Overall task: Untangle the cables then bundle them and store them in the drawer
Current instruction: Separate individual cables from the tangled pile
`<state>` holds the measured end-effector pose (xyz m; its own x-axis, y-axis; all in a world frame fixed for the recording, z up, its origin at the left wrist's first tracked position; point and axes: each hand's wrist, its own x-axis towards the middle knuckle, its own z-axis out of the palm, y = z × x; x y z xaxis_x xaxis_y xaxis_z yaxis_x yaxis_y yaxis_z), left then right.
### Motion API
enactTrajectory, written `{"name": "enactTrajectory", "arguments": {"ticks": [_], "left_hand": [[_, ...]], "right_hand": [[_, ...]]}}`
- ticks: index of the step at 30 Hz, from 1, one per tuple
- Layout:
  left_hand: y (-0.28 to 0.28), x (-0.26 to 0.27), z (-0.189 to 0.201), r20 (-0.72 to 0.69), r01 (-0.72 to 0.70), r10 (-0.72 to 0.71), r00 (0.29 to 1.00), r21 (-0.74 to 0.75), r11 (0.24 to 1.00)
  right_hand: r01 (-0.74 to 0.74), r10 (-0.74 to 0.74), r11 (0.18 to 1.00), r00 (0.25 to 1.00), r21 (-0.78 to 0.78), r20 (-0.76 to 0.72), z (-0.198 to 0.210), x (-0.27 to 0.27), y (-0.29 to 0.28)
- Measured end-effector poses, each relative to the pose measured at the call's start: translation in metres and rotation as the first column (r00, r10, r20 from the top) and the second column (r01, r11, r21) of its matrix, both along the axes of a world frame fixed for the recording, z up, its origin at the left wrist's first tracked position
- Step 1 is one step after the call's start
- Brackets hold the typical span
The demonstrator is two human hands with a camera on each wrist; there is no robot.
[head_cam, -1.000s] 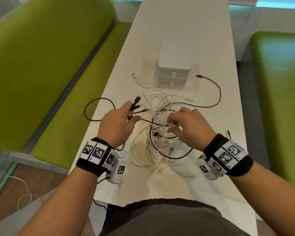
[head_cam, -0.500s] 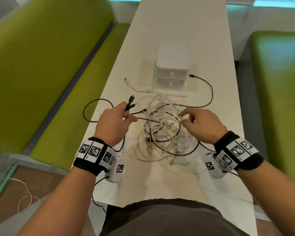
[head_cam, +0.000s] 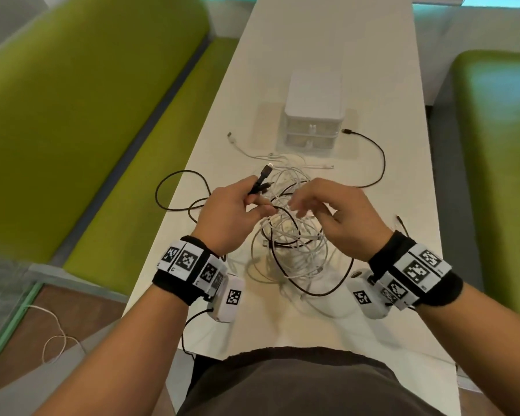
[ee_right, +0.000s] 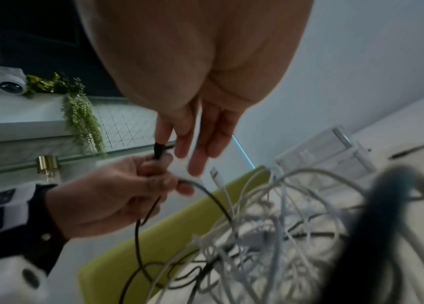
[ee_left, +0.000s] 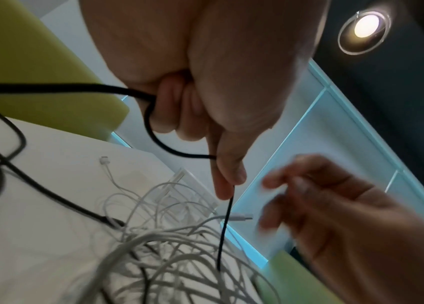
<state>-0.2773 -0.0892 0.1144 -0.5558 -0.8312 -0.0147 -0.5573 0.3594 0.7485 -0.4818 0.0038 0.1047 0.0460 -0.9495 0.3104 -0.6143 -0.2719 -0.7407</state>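
Observation:
A tangle of white and black cables [head_cam: 291, 244] lies on the white table [head_cam: 327, 40] in front of me. My left hand [head_cam: 254, 199] grips two plug ends of a black cable [head_cam: 263, 178] and pinches a strand of black cable [ee_left: 159, 142] that runs down into the tangle. My right hand [head_cam: 312, 208] hovers over the pile close to the left hand, with its fingers [ee_right: 200, 144] straight and holding nothing. The small white drawer unit [head_cam: 312, 115] stands behind the pile with both drawers shut.
A black cable loop [head_cam: 174, 190] hangs over the table's left edge. Another black cable [head_cam: 370, 151] curves to the right of the drawer unit, and a white plug [head_cam: 231, 136] lies to its left. Green benches [head_cam: 87, 115] flank the table. A white cord [head_cam: 54, 340] lies on the floor.
My right hand has let go of the white strands it was pinching and moved left toward the left hand, fingers now spread. The left hand keeps its grip on the black cable.

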Motion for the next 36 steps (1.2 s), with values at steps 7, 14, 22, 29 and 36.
{"name": "enactTrajectory", "arguments": {"ticks": [7,14,22,29,36], "left_hand": [[-0.004,-0.004,0.019,-0.227,-0.057,0.071,0.971,0.069,0.996],[-0.023,0.018,0.038,-0.340,-0.146,0.154,0.928,0.047,0.988],[-0.040,0.036,0.008,0.015,-0.302,0.306,0.952,-0.112,0.947],[-0.027,0.023,0.013,-0.128,-0.135,0.130,0.983,-0.032,0.990],[-0.027,0.018,0.024,0.239,0.203,-0.152,0.959,-0.208,0.957]], "right_hand": [[0.165,-0.079,0.948,0.950,0.271,-0.302,-0.022,0.002,-0.002],[0.224,-0.125,0.937,0.932,0.269,-0.340,-0.025,-0.021,-0.005],[0.293,-0.286,0.947,0.956,0.135,-0.069,-0.022,-0.025,0.009],[0.376,-0.266,0.914,0.838,0.151,-0.476,-0.018,-0.017,0.003],[0.071,0.078,0.873,0.957,0.483,-0.281,-0.021,0.006,-0.006]]}}
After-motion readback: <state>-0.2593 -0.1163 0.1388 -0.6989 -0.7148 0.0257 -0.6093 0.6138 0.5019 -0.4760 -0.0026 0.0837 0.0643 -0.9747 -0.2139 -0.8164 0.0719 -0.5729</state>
